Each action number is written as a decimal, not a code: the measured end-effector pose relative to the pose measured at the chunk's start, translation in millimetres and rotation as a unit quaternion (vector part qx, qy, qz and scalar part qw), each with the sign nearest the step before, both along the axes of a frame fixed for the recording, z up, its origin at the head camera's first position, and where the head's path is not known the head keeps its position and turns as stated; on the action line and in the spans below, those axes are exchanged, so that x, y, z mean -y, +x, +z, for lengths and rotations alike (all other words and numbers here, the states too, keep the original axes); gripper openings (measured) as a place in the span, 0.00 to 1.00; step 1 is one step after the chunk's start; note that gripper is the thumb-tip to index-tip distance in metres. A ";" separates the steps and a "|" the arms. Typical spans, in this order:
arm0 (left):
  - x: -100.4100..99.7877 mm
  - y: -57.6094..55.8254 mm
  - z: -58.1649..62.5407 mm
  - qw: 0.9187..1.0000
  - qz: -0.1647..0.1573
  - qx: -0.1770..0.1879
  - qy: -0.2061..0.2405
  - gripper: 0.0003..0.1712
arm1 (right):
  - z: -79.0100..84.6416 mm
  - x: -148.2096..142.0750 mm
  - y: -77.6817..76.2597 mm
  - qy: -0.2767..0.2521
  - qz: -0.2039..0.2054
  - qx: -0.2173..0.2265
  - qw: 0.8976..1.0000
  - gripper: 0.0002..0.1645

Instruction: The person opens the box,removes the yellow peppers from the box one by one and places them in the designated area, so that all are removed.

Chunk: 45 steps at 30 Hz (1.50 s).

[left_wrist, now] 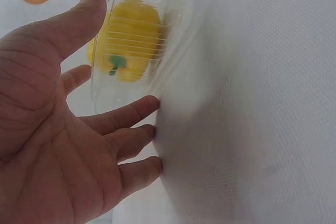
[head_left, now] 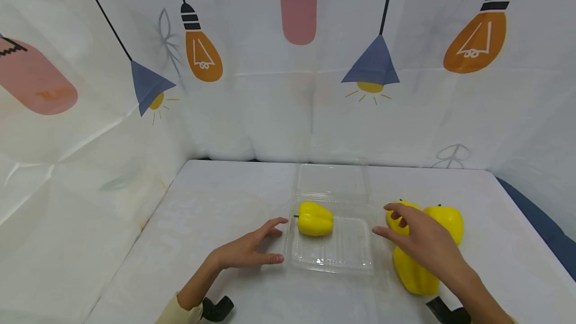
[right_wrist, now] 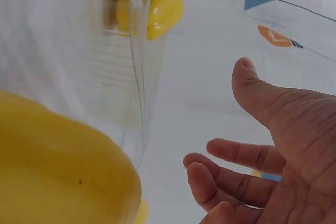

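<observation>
A yellow bell pepper (head_left: 316, 219) lies on its side in the left part of a clear plastic clamshell container (head_left: 335, 259), whose lid (head_left: 332, 179) is folded back behind it. Just left of the container is my left hand (head_left: 247, 250), thumb and fingers spread and nothing in them. In the left wrist view the green stem (left_wrist: 116, 63) shows through the container wall. My right hand (head_left: 425, 236) hovers to the container's right with loosely bent fingers, holding nothing. Beneath and around it sit three more yellow bell peppers, a front one (head_left: 415, 276), a right one (head_left: 447, 221) and a partly hidden rear one (head_left: 402, 208).
The white table (head_left: 216, 194) has its back edge near a pale curtain (head_left: 261, 114) printed with lamps and bulbs. Another curtain panel (head_left: 58, 214) runs along the left side. Dark blue fabric (head_left: 540, 214) shows past the table's right edge.
</observation>
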<state>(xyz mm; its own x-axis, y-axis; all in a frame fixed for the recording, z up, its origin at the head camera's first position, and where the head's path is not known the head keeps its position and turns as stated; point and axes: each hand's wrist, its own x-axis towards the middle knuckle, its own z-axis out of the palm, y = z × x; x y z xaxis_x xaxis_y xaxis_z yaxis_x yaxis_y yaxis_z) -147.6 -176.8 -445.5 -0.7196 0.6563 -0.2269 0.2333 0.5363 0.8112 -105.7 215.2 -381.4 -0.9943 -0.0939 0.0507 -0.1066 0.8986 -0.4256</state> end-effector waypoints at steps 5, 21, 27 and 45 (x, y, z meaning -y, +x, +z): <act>-0.1 -0.1 0.9 1.000 -0.004 0.000 -0.004 0.47 | -1.1 5.4 -3.8 -0.014 0.012 -0.016 1.000 0.48; 0.9 -2.0 0.1 1.000 -0.009 0.005 -0.005 0.48 | -10.7 26.4 -10.5 -0.031 0.028 -0.002 0.999 0.48; 1.5 -1.6 -0.1 1.000 -0.011 0.003 -0.002 0.48 | -13.3 35.8 -12.6 -0.043 0.036 -0.010 0.998 0.47; 1.7 -2.1 0.1 1.000 -0.012 -0.002 0.000 0.49 | -25.6 56.4 -19.5 -0.059 0.047 -0.037 0.996 0.41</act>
<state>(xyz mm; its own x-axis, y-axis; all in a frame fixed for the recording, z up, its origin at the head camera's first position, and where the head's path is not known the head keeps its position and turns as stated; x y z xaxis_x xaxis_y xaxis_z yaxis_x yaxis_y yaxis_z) -149.7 -178.5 -445.5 -0.7048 0.6731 -0.2243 0.2496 0.5312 0.8097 -125.2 158.8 -406.9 -0.9744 -0.1765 0.1395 -0.2236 0.8273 -0.5153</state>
